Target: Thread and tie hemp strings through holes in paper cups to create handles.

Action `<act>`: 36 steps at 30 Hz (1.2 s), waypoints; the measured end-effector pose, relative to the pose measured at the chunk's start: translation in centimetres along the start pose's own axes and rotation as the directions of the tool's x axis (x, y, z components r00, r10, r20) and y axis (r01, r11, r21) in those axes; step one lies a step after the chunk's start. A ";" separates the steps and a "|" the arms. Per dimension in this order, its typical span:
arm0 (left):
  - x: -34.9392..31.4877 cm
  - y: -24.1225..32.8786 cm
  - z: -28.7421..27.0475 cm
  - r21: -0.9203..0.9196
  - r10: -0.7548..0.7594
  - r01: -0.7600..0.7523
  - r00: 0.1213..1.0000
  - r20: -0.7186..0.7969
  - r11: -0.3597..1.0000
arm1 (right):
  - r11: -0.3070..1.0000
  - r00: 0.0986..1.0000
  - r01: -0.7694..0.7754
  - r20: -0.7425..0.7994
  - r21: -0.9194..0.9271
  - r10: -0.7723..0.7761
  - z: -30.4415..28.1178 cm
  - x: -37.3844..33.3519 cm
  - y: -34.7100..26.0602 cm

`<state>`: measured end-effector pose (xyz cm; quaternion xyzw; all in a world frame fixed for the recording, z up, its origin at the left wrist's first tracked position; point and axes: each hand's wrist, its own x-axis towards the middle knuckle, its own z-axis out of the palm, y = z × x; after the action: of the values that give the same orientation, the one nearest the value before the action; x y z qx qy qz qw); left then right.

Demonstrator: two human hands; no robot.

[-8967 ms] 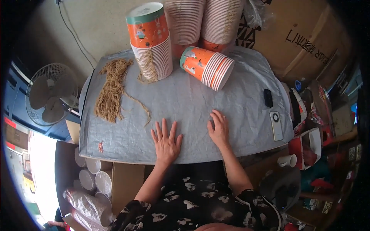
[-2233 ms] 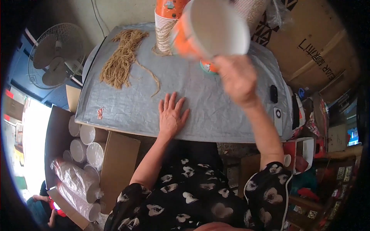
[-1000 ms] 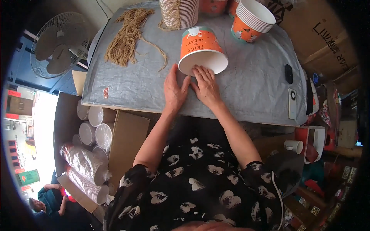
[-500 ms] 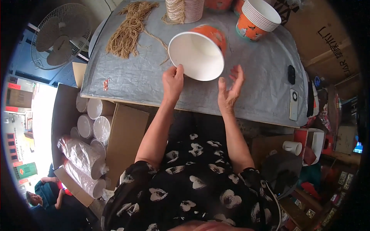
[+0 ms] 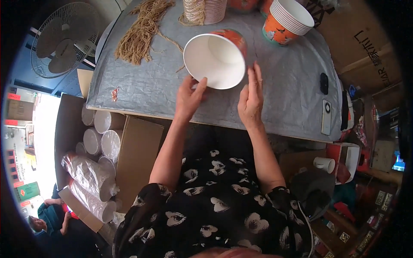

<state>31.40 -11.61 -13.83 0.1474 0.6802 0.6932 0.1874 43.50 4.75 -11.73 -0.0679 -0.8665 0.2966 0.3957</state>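
Observation:
A large paper tub (image 5: 211, 64), white inside with an orange printed outside, is tilted over the table, its mouth facing me. My left hand (image 5: 189, 101) holds its lower left rim, thumb over the edge and fingers behind the wall. At the tub's right side is my right hand (image 5: 251, 101), fingers stretched out and close together, thumb apart; whether it touches the wall is unclear. Behind the tub, a stack of tubs (image 5: 204, 12) has twine wound on it. A bundle of brown twine (image 5: 142, 36) lies to the left, one strand trailing toward the tub.
More orange tubs stand nested (image 5: 286, 26) at the back right. A black object (image 5: 324, 84) and a white-and-black device (image 5: 327, 116) lie near the grey table's right edge. Left below is a carton (image 5: 140, 146) of wrapped tubs. A fan (image 5: 64, 38) stands far left; a mug (image 5: 325, 164) is lower right.
The tub has shifted slightly left, its mouth turned a little. My right hand has moved up and left to the tub's side, fingers drawn together. My left fingers have spread along the rim.

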 end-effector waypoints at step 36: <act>0.3 -2.8 -0.1 -0.165 0.004 -0.013 0.999 -0.050 0.986 | 0.996 0.995 0.066 -0.085 0.058 -0.061 2.3 -1.6 -0.2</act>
<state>31.22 -11.54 -16.63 0.1171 0.6241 0.7515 0.1792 42.90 2.98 -13.80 -0.0406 -0.8416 0.3071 0.4425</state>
